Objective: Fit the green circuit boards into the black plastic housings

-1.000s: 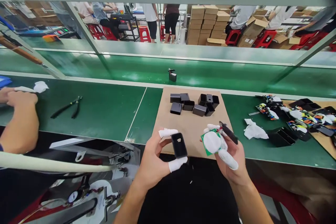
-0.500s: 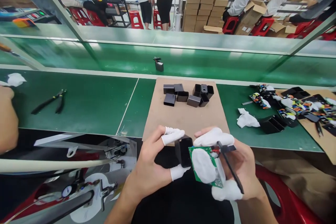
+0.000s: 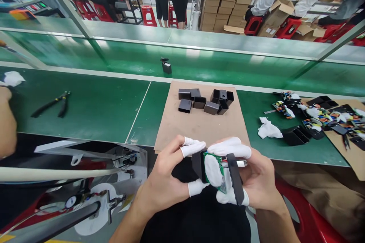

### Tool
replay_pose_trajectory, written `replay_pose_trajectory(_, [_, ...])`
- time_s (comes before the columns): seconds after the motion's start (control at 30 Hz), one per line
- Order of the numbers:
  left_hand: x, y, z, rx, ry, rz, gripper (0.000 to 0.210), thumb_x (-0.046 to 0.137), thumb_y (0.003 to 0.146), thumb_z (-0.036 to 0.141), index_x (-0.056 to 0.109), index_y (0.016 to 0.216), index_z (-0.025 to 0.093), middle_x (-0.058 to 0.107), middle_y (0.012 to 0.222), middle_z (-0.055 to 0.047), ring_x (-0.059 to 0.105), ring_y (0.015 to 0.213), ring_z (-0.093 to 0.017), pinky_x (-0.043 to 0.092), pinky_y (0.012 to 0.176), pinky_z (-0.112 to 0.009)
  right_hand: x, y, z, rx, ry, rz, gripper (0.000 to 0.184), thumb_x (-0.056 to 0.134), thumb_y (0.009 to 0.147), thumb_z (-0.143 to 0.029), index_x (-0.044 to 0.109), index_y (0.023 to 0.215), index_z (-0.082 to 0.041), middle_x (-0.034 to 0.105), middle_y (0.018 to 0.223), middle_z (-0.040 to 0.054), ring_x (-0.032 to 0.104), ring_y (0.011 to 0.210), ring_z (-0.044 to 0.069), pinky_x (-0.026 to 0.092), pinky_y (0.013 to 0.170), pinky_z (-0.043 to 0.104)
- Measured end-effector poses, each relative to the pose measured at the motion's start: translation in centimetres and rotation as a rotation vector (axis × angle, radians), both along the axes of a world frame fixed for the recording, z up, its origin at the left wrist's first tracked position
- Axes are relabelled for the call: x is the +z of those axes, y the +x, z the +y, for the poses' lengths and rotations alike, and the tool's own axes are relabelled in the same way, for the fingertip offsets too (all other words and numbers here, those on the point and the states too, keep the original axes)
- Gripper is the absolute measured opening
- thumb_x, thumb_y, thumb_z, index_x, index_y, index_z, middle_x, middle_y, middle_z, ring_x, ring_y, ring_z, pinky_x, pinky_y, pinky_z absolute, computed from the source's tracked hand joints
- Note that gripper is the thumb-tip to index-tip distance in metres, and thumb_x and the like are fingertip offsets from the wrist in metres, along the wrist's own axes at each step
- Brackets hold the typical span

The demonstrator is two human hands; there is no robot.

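Note:
My left hand (image 3: 171,171), with white finger cots on thumb and fingers, grips a black plastic housing (image 3: 199,165) whose open end faces right. In my right hand (image 3: 251,171), also in finger cots, is a green circuit board (image 3: 222,182) with a white pad (image 3: 213,171) on its face. The board's left edge sits at the mouth of the housing; how deep it reaches is hidden. A black end cap (image 3: 235,180) hangs at the board's right side, joined by wires. Several similar black housings (image 3: 211,108) lie on the cardboard sheet (image 3: 182,131) beyond my hands.
Black-handled cutters (image 3: 54,104) lie on the green bench at left, near another person's arm (image 3: 6,125). To the right are a crumpled white cloth (image 3: 268,128), black cases (image 3: 296,135) and piled circuit boards (image 3: 316,114). A small black unit (image 3: 166,66) stands on the far belt.
My right hand has brought the circuit board leftward to the mouth of the housing. The end cap has turned to show its broad side. My left hand still holds the housing.

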State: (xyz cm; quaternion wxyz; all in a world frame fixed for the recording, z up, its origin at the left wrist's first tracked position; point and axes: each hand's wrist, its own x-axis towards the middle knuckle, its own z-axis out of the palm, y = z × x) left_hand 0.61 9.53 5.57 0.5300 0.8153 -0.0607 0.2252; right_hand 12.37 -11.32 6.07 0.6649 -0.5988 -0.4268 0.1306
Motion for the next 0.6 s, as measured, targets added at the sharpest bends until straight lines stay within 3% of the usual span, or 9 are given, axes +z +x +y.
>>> replay_pose_trajectory(0.23, [-0.16, 0.01, 0.03, -0.002, -0.005, 0.004, 0.073, 0.09, 0.078, 0.013, 0.067, 0.146, 0.029, 0.066, 0.12, -0.005, 0.072, 0.108, -0.021, 0.062, 0.094, -0.032, -0.12, 0.01, 0.13, -0.001, -0.029, -0.014, 0.063, 0.102, 0.074, -0.043, 0.078, 0.131, -0.032, 0.079, 0.125, 0.0124, 0.075, 0.109, 0.035, 0.065, 0.083, 0.047])
replay_pose_trajectory(0.6, [-0.44, -0.03, -0.02, 0.012, -0.008, 0.001, 0.069, 0.089, 0.08, 0.015, 0.068, 0.144, 0.029, 0.066, 0.119, -0.005, 0.072, 0.107, -0.021, 0.062, 0.092, -0.034, 0.05, 0.1, 0.25, -0.023, -0.055, -0.074, 0.065, 0.104, 0.072, -0.037, 0.078, 0.131, -0.033, 0.08, 0.117, 0.0092, 0.075, 0.109, 0.035, 0.065, 0.09, 0.048])
